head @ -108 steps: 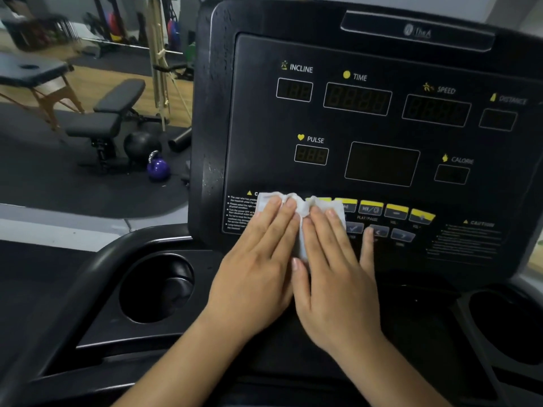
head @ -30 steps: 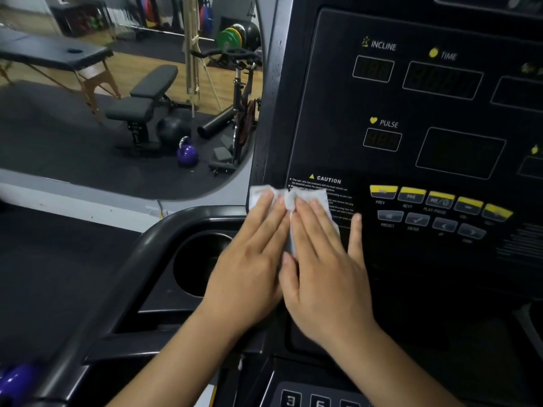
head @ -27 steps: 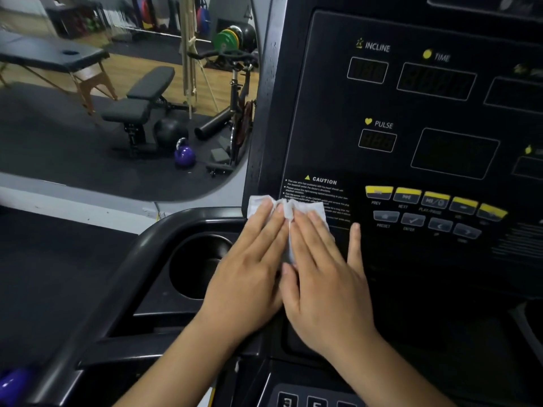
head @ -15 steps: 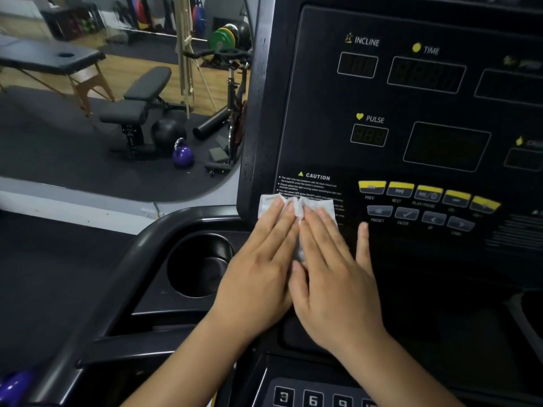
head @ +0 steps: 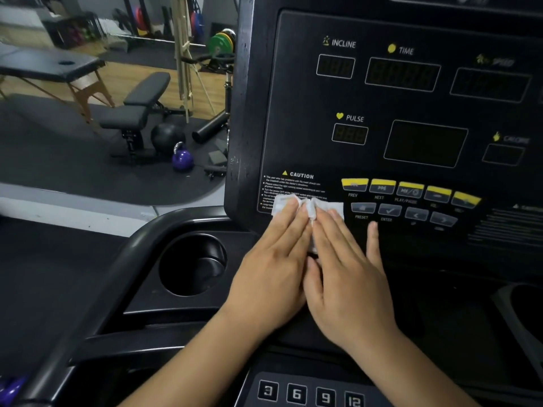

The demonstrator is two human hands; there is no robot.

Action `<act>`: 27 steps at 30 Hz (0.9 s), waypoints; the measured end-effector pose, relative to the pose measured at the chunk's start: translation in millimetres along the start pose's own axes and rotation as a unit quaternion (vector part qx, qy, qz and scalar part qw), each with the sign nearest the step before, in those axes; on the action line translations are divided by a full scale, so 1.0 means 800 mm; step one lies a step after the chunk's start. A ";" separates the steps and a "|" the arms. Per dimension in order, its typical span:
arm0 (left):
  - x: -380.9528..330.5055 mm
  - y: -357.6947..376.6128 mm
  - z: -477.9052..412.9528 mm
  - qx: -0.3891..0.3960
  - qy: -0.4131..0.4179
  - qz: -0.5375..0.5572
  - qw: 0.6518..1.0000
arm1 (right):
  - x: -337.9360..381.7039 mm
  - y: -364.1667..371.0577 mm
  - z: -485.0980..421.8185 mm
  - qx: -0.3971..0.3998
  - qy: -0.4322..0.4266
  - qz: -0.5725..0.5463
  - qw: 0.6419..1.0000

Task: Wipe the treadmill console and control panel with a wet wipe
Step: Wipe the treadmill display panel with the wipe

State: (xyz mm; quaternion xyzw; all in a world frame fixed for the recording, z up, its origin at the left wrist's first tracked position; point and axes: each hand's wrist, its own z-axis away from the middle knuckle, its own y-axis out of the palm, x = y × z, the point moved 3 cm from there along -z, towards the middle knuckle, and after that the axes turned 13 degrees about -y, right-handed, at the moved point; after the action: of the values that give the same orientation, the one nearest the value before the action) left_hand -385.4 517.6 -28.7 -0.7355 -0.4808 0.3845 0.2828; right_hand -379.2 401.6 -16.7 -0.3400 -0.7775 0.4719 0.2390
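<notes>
The black treadmill console [head: 308, 92] fills the right of the head view, with dark displays and a row of yellow buttons [head: 410, 189]. A crumpled white wet wipe [head: 335, 206] lies on the lower left of the panel, over the bottom lines of the caution text. My left hand [head: 273, 277] and my right hand [head: 346, 277] lie side by side with straight fingers pressing the wipe flat. My right little finger is spread out and touches the bare panel below the preset button. Most of the wipe is hidden under my fingers.
A round cup holder [head: 192, 264] sits left of my hands, inside the curved black handrail [head: 117, 268]. Numbered keys [head: 311, 395] show at the bottom edge. Beyond the console lie a weight bench [head: 138, 110], a purple kettlebell [head: 182, 157] and a massage table [head: 53, 66].
Both hands with the wipe slid left from the buttons to the panel's lower left corner, then shifted slightly right over the caution text. The camera view moved as well.
</notes>
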 end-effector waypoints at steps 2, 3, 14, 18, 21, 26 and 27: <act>-0.009 -0.004 -0.015 -0.011 0.007 -0.009 1.000 | -0.010 -0.010 -0.010 -0.015 0.007 -0.001 1.000; -0.013 -0.005 -0.024 -0.017 0.015 -0.015 1.000 | -0.014 -0.015 -0.015 -0.022 0.010 0.000 1.000; -0.040 0.015 -0.015 0.008 0.030 -0.020 0.999 | -0.045 -0.018 0.018 0.003 0.020 0.009 1.000; -0.054 0.008 -0.042 -0.013 0.035 -0.054 0.998 | -0.063 -0.035 0.003 -0.018 0.032 0.019 0.999; -0.063 0.014 -0.031 -0.017 0.053 -0.069 0.996 | -0.061 -0.029 0.021 -0.006 0.037 0.014 0.999; -0.078 0.016 -0.024 -0.008 0.074 -0.073 0.995 | -0.068 -0.025 0.042 -0.007 0.042 0.010 0.999; -0.082 0.014 -0.033 -0.015 0.081 -0.077 0.994 | -0.073 -0.030 0.037 -0.013 0.045 0.012 0.999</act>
State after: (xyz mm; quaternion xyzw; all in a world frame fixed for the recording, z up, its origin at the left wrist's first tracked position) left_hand -373.5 451.4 -3.7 -0.7291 -0.5170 0.2940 0.3387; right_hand -368.5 332.7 -11.4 -0.3738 -0.7675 0.4489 0.2639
